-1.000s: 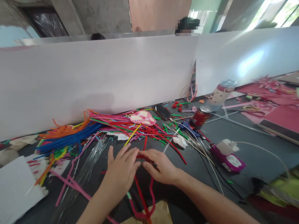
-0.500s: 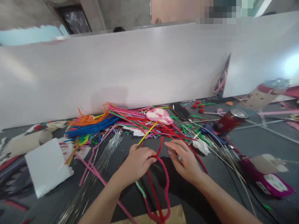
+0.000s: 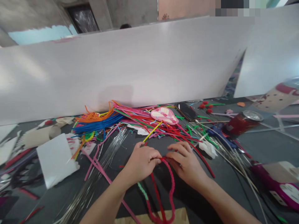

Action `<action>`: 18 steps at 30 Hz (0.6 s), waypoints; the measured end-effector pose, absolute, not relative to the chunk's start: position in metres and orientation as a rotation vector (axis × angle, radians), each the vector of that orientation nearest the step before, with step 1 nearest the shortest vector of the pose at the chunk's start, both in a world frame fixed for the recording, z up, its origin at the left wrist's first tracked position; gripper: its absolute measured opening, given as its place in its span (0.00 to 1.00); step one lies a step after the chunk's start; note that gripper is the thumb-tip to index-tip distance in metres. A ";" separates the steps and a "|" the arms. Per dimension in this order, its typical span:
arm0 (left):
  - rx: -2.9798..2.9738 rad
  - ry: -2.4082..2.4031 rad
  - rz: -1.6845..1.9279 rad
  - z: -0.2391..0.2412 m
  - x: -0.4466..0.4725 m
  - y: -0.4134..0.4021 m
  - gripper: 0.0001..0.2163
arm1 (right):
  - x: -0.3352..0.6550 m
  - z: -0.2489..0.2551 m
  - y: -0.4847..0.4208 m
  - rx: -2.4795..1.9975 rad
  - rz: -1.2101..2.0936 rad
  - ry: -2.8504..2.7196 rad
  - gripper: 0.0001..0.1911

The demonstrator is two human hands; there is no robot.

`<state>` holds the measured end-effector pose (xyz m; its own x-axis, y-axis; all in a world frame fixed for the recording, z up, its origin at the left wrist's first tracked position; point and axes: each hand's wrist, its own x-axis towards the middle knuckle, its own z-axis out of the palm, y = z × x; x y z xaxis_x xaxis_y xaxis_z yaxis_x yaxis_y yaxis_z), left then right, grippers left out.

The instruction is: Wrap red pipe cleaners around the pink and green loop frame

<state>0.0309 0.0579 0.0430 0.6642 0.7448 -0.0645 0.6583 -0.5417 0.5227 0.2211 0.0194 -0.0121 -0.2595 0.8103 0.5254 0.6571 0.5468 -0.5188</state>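
My left hand (image 3: 143, 163) pinches a red and pink pipe cleaner (image 3: 173, 183) between thumb and forefinger. Below the hand it hangs as a long twisted loop, with a mint-green stretch (image 3: 143, 191) on its left side. A straighter red pipe cleaner (image 3: 157, 190) runs down through the middle of the loop. My right hand (image 3: 187, 161) is closed at the red tip just beside the left fingertips, its other fingers curled loosely; its thumb is mostly hidden. Beyond the left hand, a yellow pipe cleaner (image 3: 152, 132) slants up toward the pile.
Piled pipe cleaners, including a blue bundle (image 3: 99, 125), lie along the white partition (image 3: 93, 68). A pink and cream pouch (image 3: 164, 115) rests on them. Nearby are a phone (image 3: 187, 111), red can (image 3: 243, 123), thin wires (image 3: 102, 161), white card (image 3: 56, 160) and brown cardboard (image 3: 182, 216).
My right hand has come in from the right to meet the left fingertips. The red tip that stood upright is now bent over between the hands. The view has shifted slightly.
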 end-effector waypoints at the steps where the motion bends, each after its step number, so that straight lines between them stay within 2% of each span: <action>1: 2.370 1.098 0.229 0.043 0.031 0.058 0.05 | 0.221 -0.011 0.019 -1.164 0.343 -2.013 0.07; 13: 2.363 1.173 0.214 0.039 0.031 0.059 0.07 | 0.213 -0.017 0.018 -1.161 1.473 -1.595 0.07; 18: 2.280 1.088 0.260 0.041 0.027 0.062 0.08 | 0.215 -0.017 0.017 -1.136 1.599 -1.514 0.08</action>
